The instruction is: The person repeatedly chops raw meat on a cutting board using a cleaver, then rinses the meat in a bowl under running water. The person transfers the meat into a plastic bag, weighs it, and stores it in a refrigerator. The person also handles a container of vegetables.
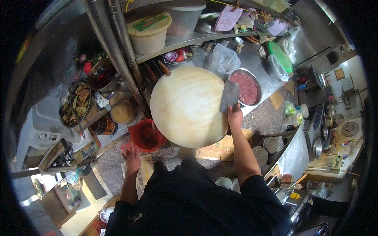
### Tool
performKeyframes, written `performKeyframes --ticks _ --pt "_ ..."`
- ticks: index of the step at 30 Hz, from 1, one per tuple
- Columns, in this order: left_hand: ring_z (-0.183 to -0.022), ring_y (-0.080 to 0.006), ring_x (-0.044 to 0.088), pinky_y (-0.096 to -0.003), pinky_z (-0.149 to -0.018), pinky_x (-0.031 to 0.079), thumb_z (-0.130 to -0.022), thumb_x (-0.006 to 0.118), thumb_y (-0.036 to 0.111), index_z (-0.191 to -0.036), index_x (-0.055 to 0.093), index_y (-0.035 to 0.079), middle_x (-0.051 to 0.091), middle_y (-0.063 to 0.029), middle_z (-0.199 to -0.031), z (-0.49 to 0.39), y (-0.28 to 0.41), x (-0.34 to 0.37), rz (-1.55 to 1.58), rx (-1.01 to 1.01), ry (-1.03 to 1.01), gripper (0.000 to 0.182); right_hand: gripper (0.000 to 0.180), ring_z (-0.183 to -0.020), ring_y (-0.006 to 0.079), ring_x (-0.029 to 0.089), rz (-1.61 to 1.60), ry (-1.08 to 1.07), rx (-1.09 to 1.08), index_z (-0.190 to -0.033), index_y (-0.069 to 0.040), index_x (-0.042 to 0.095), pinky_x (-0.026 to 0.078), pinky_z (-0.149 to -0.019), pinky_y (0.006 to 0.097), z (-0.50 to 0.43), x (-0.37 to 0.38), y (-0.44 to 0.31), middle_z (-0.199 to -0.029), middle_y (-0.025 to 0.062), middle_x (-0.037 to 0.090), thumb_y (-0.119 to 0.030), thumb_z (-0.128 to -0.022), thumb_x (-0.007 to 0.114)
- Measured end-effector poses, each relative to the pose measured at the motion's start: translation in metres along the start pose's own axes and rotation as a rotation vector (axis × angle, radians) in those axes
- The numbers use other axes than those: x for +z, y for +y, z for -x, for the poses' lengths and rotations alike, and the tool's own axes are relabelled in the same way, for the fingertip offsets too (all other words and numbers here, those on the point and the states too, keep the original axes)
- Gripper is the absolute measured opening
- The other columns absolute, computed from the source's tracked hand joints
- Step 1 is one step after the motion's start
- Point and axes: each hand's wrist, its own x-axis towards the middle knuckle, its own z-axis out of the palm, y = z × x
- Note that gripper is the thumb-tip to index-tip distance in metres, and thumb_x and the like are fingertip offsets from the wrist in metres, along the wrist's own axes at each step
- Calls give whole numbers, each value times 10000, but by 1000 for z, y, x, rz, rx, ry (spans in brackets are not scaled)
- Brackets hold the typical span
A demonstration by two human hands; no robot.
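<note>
My right hand (pixel 235 115) grips a cleaver, its broad grey blade (pixel 229 96) over the right edge of a thick round cutting board (pixel 189 106). The pale board has no food on it. Just right of the blade, a steel bowl (pixel 259 88) holds raw pinkish meat (pixel 244 88). My left hand (pixel 133 159) is at the lower left, by a red flap at the side of a red bucket (pixel 146 135). Its fingers overlap the flap; whether they hold it is unclear. The bucket's dark contents cannot be made out.
A clear plastic bag (pixel 226 58) lies behind the board, near a plate of cut onion and red vegetables (pixel 178 56). Knife handles (pixel 163 68) stick up at the board's back-left edge. Metal pipes (pixel 118 44) rise at left. A cardboard box (pixel 217 150) is below the board.
</note>
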Motion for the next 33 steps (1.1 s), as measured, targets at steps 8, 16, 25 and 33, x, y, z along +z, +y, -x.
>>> performKeyframes --ticks 8,16,25,33 --pt "-1619 -456 206 -666 -1287 58 -1111 513 348 -1676 319 61 402 -290 -1656 -12 27 -40 74 46 -77 662 598 -1111 503 701 23 -32 25 -1419 63 605 573 -891 487 -1 10 -32 -1164 347 720 -309 -971 741" --pt "-1627 -435 201 -675 -1278 78 -1116 515 326 -1670 321 42 529 -226 -1568 -17 54 -59 175 67 -46 652 659 -1178 477 687 -21 -35 -6 -1503 54 544 578 -949 456 17 3 -56 -1255 348 691 -284 -975 746" --pt "-1635 -433 177 -661 -1283 45 -1109 526 314 -1667 316 30 546 -243 -1540 -19 61 -83 224 71 -40 660 644 -958 425 769 -77 -247 -108 -1532 27 535 584 -821 437 39 47 -101 -1021 349 725 -291 -1000 709" --pt "-1647 -422 141 -634 -1295 8 -1095 535 295 -1659 327 12 386 -286 -1669 -22 76 -118 273 31 14 665 657 -745 406 730 -60 -371 -247 -1555 -22 527 568 -720 456 63 60 -129 -854 283 722 -295 -988 713"
